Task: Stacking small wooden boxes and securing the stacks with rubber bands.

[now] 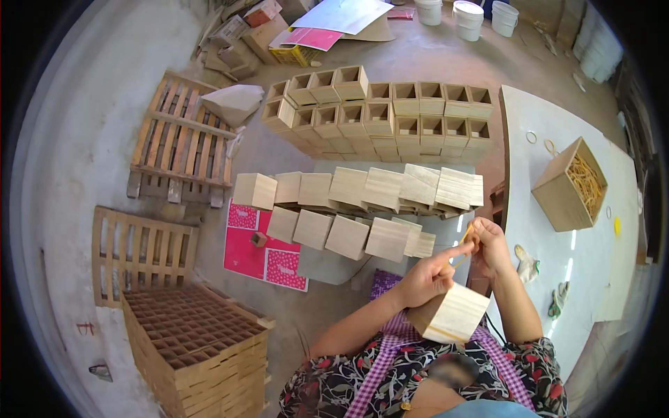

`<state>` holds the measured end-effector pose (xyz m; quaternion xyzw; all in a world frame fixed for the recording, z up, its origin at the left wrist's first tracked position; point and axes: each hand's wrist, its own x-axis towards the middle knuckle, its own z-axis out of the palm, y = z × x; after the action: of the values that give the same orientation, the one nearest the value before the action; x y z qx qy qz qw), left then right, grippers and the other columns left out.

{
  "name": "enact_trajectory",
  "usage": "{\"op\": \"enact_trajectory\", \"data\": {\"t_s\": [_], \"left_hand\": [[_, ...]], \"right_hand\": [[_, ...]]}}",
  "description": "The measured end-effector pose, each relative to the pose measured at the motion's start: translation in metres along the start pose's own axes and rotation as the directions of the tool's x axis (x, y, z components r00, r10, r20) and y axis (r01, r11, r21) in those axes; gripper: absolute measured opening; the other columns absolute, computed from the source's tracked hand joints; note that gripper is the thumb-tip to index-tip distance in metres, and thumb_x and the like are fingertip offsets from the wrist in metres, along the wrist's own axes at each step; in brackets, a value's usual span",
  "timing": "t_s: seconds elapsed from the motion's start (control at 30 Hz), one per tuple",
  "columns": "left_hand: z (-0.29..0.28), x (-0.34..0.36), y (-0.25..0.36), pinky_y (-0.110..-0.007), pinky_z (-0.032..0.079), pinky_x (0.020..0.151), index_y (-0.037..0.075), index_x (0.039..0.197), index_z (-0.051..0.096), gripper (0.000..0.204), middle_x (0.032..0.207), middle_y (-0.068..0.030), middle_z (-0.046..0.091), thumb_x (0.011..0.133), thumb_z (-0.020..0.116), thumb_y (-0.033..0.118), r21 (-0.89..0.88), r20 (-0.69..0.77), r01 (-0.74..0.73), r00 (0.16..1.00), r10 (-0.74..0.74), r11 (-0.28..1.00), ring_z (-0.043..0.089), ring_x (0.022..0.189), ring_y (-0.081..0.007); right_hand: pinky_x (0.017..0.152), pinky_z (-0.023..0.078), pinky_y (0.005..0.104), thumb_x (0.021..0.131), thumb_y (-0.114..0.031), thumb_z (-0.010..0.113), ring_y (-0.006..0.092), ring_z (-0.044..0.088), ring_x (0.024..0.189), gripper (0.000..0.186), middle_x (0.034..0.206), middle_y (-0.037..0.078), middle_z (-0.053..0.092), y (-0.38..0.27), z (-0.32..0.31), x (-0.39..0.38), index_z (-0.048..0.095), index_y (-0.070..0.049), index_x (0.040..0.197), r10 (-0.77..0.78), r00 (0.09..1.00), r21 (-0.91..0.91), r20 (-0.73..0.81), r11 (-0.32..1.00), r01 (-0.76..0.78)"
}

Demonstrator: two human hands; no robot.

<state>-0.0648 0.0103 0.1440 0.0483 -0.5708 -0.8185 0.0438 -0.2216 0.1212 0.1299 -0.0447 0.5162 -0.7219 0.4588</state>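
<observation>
Close to my body is a pale wooden box (pixel 460 310), tilted, with a tan rubber band (pixel 446 334) around its lower part. My left hand (pixel 426 280) grips the box at its upper left edge, index finger reaching out toward my other hand. Above the box, my right hand (pixel 491 245) pinches a second yellowish rubber band (pixel 470 230), which stretches down past the left index finger. Left of my hands, rows of similar wooden boxes (pixel 387 238) lie on a grey surface, with their flat sides up.
Farther off stand rows of open-topped boxes (pixel 432 99). On the right, a pale table (pixel 536 160) carries a wooden box (pixel 557 198) of rubber bands and two gloves (pixel 527 263). Pallets (pixel 182 132) and a stacked crate (pixel 209 376) are at left; white buckets (pixel 468 21) stand at the back.
</observation>
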Motion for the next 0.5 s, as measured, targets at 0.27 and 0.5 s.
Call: {"op": "enact_trajectory", "data": {"t_s": [0.27, 0.5], "left_hand": [[0.033, -0.015, -0.033, -0.038, 0.034, 0.096, 0.003, 0.07, 0.049, 0.05, 0.117, -0.0136, 0.054, 0.094, 0.044, 0.047, 0.505, -0.299, -0.147, 0.895, 0.332, 0.851, 0.047, 0.116, -0.027], [0.012, -0.035, -0.028, -0.043, 0.043, 0.087, 0.0, 0.069, 0.052, 0.043, 0.077, -0.0173, 0.06, 0.097, 0.036, 0.028, 0.715, -0.589, 0.209, 0.694, 0.414, 0.667, 0.059, 0.094, -0.0371]], "right_hand": [[0.041, 0.026, 0.0191, 0.093, -0.019, 0.053, 0.0049, 0.032, 0.045, 0.02, 0.06, -0.003, 0.047, 0.012, -0.057, -0.004, 0.058, -0.005, 0.08, 0.048, 0.963, 0.05, -0.264, 0.998, -0.036], [0.066, 0.047, 0.0244, 0.084, -0.012, 0.064, 0.0135, 0.061, 0.081, 0.032, 0.102, 0.008, 0.064, 0.002, -0.028, -0.06, 0.054, -0.003, 0.112, -0.419, 0.829, -0.55, 0.37, 0.621, 0.559]]}}
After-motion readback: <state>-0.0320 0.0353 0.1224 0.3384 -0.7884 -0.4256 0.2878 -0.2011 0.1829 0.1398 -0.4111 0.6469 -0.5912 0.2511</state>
